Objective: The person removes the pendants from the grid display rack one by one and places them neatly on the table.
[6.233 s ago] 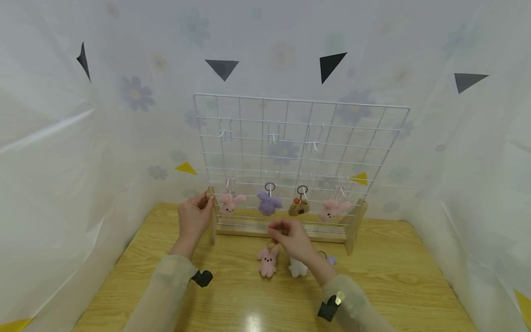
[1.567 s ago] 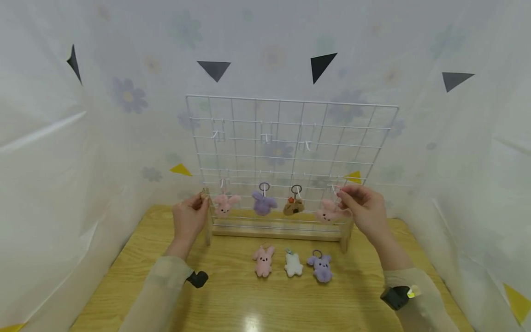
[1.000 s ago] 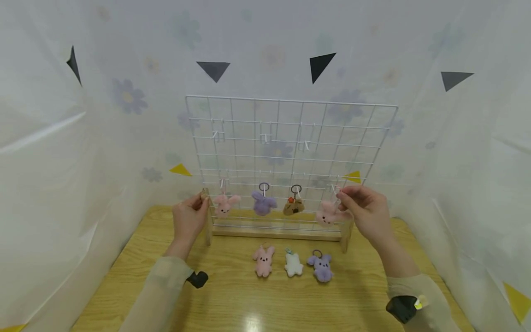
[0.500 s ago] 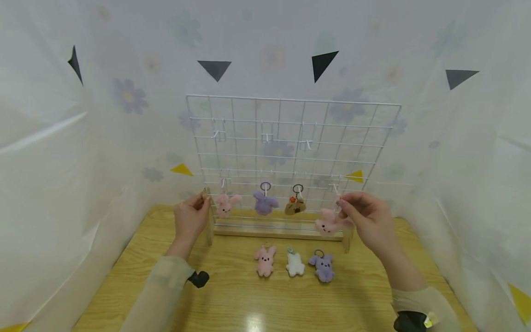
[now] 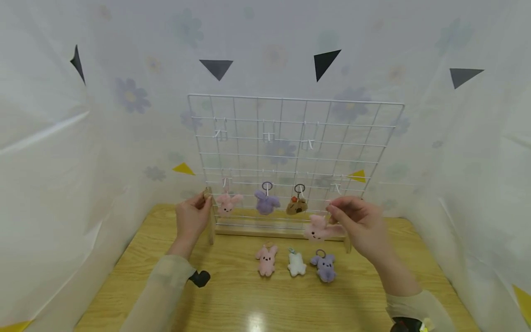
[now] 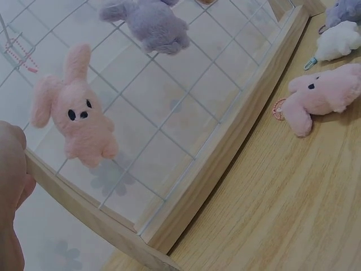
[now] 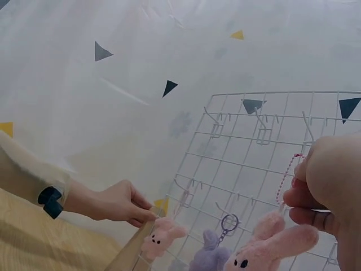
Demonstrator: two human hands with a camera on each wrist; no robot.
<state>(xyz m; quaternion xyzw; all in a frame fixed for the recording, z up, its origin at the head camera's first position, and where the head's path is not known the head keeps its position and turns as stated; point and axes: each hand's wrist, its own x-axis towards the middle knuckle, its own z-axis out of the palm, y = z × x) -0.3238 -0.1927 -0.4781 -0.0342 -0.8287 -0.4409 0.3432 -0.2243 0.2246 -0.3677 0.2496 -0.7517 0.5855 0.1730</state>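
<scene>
My left hand [image 5: 191,220] grips the top of the wooden side post [image 6: 84,212] of a white wire grid rack [image 5: 290,157]. With thumb and fingertips, my right hand [image 5: 360,225] pinches the pink bead chain [image 7: 285,179] of a pink plush rabbit keychain [image 5: 316,232]. This rabbit hangs in front of the rack, off the right-end hook [image 5: 337,187]. On the lower hooks hang another pink rabbit keychain [image 6: 84,118], a purple plush keychain [image 5: 265,204] and a brown plush keychain [image 5: 297,207].
On the wooden table [image 5: 207,299], in front of the rack, lie a pink rabbit keychain [image 5: 266,263], a white plush keychain [image 5: 296,265] and a purple one [image 5: 325,269]. Upper hooks [image 5: 268,137] on the grid hold nothing. Patterned sheeting surrounds the table.
My right hand moved from above the table to the right-end hook and took hold of the pink rabbit's chain. The rabbit has come off, then down and left. My left hand stayed.
</scene>
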